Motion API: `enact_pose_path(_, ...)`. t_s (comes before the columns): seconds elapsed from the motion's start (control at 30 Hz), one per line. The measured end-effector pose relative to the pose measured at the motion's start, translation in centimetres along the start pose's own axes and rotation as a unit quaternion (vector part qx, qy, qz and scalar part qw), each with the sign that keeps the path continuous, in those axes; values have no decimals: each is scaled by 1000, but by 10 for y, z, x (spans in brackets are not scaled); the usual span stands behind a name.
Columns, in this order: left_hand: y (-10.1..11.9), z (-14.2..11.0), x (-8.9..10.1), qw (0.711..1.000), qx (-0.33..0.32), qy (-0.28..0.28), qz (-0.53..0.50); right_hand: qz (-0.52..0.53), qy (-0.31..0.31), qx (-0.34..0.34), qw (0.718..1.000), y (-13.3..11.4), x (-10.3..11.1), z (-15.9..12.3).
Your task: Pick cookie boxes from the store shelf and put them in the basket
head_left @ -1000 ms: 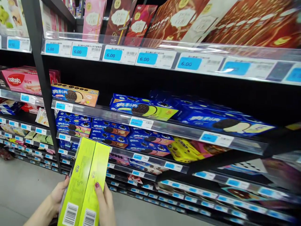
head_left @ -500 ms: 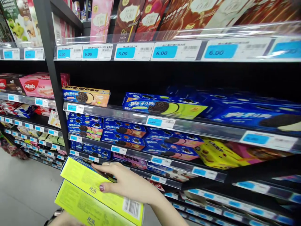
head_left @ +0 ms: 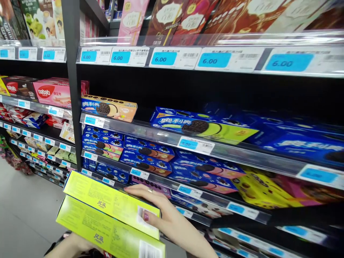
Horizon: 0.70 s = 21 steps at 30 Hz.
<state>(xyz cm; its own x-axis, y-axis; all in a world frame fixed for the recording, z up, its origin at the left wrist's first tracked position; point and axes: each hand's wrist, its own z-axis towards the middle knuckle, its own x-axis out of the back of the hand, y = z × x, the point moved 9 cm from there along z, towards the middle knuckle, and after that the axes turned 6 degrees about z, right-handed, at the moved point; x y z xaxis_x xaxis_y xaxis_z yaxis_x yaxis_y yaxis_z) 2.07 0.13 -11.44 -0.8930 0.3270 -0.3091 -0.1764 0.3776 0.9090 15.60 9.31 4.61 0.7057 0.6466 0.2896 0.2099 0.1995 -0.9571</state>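
Two cookie boxes with yellow-green printed sides lie one on the other in front of me, low in the view. My right hand (head_left: pixel 162 211) is closed round the right end of the upper cookie box (head_left: pixel 107 199), its thumb beside the barcode and its fingers over the far edge. Beneath, my left hand (head_left: pixel 77 243) holds the lower cookie box (head_left: pixel 80 216) from below, with its fingers mostly hidden. Both boxes slope down to the right, and their long sides face me.
Ahead stands a shelf with blue cookie boxes (head_left: pixel 204 125) and an orange-ended cookie box (head_left: pixel 110 107). Price tags line the shelf edges (head_left: pixel 161 134). A dark upright post (head_left: pixel 73 89) divides the shelving. Grey floor (head_left: pixel 27 211) shows at lower left.
My right hand has moved from the middle of the upper box to its right end. The boxes have shifted slightly left in view, while the shelves appear farther right.
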Motion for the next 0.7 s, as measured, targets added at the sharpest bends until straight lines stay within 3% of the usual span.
enact_pose_path(0.13, 6, -3, -2, 1000, 11, 5, -15, 70, 69, 34, 995, 15, 3, -5)
enact_pose_path(0.33, 7, 1, -6, 999, 5, 14, -37, 99, 114, 42, 988, 19, 7, -10)
enact_pose_path(0.57, 16, -10, -7, 999, -2, -9, -35, 134, 148, -11, 980, 37, 7, -26)
enact_pose_path(0.7, 23, -13, -12, 999, 4, -21, -28, 170, 184, -6, 968, 48, 2, -42)
